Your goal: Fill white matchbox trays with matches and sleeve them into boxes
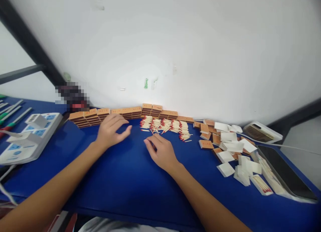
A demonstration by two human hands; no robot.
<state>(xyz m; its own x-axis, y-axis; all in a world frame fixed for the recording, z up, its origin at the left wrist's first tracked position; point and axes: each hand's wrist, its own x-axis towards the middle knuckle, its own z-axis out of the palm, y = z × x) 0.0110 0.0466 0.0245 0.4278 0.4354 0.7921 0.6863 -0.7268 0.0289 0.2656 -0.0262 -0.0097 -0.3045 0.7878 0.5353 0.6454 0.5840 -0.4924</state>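
Note:
My left hand hovers in front of a row of stacked matchboxes. Its thumb and fingers are apart, with nothing between them. Just in front of the loose red-tipped matches, my right hand has its thumb and forefinger drawn together in a pinch. Whatever may be between those fingertips is too small to make out. The matches lie in several bunches along the foot of the matchbox row, a few scattered at the front.
Orange matchbox sleeves and white inner trays lie heaped on the right. One tray contains matches. Beside them rests a dark phone-like slab. A power strip with plugs and some tools occupy the left. A white wall rises behind.

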